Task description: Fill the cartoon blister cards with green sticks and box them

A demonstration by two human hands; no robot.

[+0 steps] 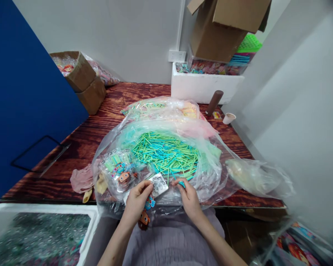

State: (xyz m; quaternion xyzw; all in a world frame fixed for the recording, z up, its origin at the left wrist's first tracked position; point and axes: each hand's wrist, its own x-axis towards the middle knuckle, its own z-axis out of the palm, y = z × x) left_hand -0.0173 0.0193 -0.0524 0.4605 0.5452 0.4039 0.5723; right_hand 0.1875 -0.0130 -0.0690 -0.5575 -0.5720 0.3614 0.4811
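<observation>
Clear packet [158,184]: pinched at its near-left end between thumb and fingers of the left hand [137,201], which is closed on it. Sits at the near edge of the stick pile [166,153], over the clear plastic bag [211,177] spread under that pile. Long axis running from the left hand up and rightward, free end aimed toward the right hand [189,197].

Right hand closed as well, fingertips pinching a short blue stick [182,183], also at the pile's near edge and just right of the packet's free end. Close to it; contact not possible to tell. Stick's own axis hard to read, mostly hidden by the fingers. Right hand the nearer of the two to the pile's loose green and blue sticks, lying crisscross.

Near-left of the pile, inside the same bag: filled packets [119,170] with cartoon figures. Nearer than the pile, under the left hand: more cartoon charms [144,218]. Left of the pile, outside the bag: pink cloth [81,179]. Beyond the pile: second bag [161,107], then white foam box [202,88]. Far right of the pile: brown cylinder [214,102] and paper cup [229,118]. Far left: cardboard boxes [84,75]. All on a wooden table [122,98].
</observation>
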